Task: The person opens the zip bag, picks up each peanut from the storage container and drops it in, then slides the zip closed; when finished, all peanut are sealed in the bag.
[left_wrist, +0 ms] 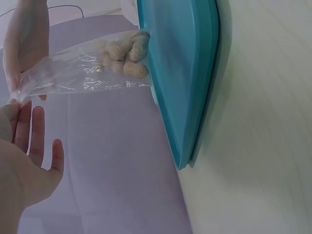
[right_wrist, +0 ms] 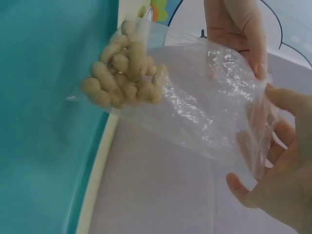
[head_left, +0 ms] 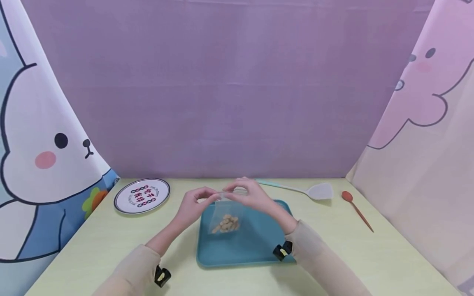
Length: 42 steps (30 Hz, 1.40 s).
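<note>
A clear plastic bag (head_left: pixel 218 209) hangs over the teal tray (head_left: pixel 259 246), with several unshelled peanuts (head_left: pixel 226 224) gathered at its bottom. My left hand (head_left: pixel 196 203) pinches the bag's top edge between thumb and fingers. On the other side of that edge, my right hand (head_left: pixel 253 195) grips it the same way. In the right wrist view the peanuts (right_wrist: pixel 124 73) show plainly through the film, and the right thumb presses the bag's rim. Whether the bag's mouth is sealed I cannot tell.
At the back left lies a white plate (head_left: pixel 129 205) with red lettering. Behind the tray to the right is a white spatula (head_left: pixel 320 191) with a pale blue handle. A red-brown spoon (head_left: pixel 357 209) lies at the right. Purple cloth (head_left: pixel 237 102) hangs behind the table.
</note>
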{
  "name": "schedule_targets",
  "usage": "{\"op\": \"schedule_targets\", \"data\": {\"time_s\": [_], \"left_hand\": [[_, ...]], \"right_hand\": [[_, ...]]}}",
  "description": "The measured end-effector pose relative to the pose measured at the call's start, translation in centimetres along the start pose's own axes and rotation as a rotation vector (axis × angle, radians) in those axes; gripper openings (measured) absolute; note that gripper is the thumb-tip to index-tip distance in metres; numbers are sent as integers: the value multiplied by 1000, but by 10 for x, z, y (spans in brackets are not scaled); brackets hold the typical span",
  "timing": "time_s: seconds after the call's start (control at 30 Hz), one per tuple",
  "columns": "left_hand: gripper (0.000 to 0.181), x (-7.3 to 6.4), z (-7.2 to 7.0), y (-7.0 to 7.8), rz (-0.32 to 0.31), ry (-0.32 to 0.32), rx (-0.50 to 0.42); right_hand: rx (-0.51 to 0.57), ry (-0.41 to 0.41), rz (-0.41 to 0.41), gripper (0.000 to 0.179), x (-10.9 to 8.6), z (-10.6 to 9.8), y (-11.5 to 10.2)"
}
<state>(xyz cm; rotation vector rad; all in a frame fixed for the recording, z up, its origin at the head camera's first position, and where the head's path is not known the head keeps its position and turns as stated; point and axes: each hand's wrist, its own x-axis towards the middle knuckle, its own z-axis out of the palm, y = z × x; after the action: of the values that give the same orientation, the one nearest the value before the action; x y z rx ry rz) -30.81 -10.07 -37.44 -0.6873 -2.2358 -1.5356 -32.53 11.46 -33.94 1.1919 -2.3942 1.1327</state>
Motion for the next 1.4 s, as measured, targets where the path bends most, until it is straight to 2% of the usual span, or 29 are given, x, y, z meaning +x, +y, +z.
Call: {"op": "schedule_targets", "data": {"time_s": [0.23, 0.4, 0.53, 0.67, 0.8, 0.9, 1.07, 1.17, 1.4], "left_hand": [[17, -2, 2, -1, -5, 14, 15], [16, -2, 3, -2, -7, 20, -12], [15, -3, 5, -1, 6, 21, -30], [12, -5, 7, 5, 19, 44, -32], [10, -8, 8, 22, 33, 66, -25], [11, -9, 9, 20, 42, 79, -21], [14, -6, 11, 3, 40, 108, -32], [12, -6, 11, 8, 20, 129, -25], [10, -11, 2, 34, 5, 134, -4]], "right_hand": [[-72, -2, -65, 10, 4, 3, -2], [-136, 15, -142, 9, 5, 7, 0], [-179, 22, -155, 8, 5, 7, -2], [-194, 26, -155, 8, 4, 5, -2], [-173, 26, -160, 8, 3, 2, 0], [-148, 22, -150, 8, 0, 1, 2], [-116, 24, -104, 11, -4, -2, 5], [-89, 19, -56, 12, -7, -4, 6], [-51, 35, 8, 10, -18, -8, 8]]}}
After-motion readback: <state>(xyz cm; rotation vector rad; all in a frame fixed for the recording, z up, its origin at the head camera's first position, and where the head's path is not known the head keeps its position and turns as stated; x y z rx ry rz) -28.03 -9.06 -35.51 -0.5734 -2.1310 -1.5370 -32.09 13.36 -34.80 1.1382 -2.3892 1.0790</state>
